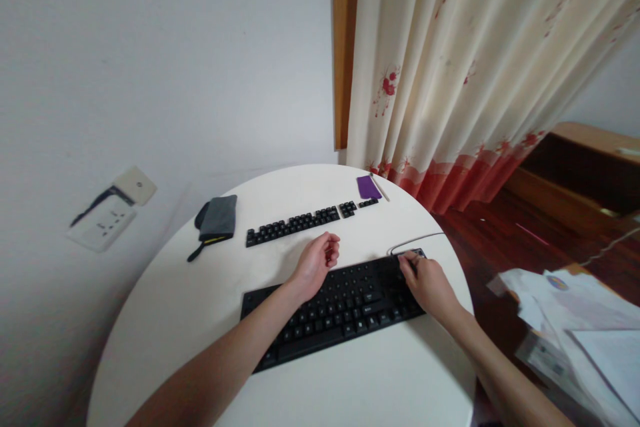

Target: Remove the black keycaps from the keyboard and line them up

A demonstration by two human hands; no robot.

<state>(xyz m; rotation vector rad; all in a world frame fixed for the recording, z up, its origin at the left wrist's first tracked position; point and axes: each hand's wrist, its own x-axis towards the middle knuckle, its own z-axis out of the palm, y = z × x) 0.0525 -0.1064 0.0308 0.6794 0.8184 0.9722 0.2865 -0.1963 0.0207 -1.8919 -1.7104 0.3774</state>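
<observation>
A black keyboard (320, 317) lies at a slant on the round white table. Above its top edge, near the middle, hovers my left hand (315, 261), its fingers loosely curled in; whatever they may hold is hidden. My right hand (427, 281) rests over the number pad at the keyboard's right end, thumb and fingers pinched near the upper corner. The small spot between those fingertips cannot be made out. Behind the keyboard, removed black keycaps (295, 224) stand lined up in rows, with smaller groups to the right.
A grey pouch (220, 215) with a black strap sits at the table's left. At the back right are a purple cloth (369, 187) and a thin stick-like tool (380, 188). The keyboard's cable (417, 238) runs off the right edge of the table (400, 373).
</observation>
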